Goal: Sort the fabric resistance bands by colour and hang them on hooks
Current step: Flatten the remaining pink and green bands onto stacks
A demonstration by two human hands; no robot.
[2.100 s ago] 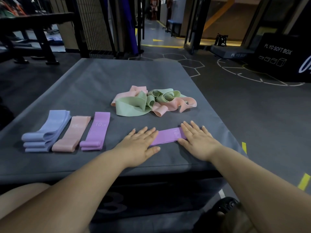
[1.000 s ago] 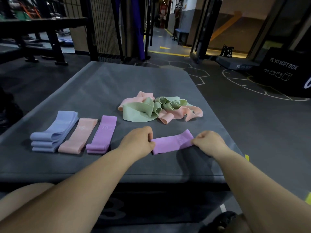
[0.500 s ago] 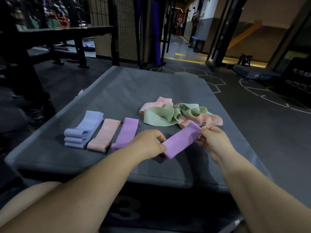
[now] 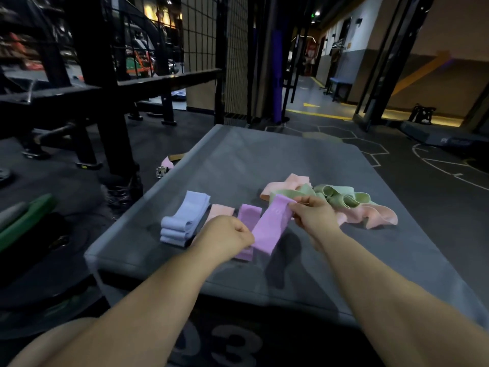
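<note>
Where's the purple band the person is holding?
Head view, centre: the held purple band spans between the left hand and right hand, just right of the folded purple band lying on the grey mat.

The purple band (image 4: 272, 225) is soft matt cloth, like the tangled bands (image 4: 341, 197) at right. The grey box top (image 4: 264, 160) is smooth with slight sheen. The far grid panel (image 4: 201, 30) is dark metal.

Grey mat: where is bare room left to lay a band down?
Bare: the far half of the grey mat, beyond the green-and-pink tangle, and the near right part in front of it. Crowded: the middle, where the blue stack, pink band and purple band lie side by side and the left hand and right hand hold the second purple band.
</note>
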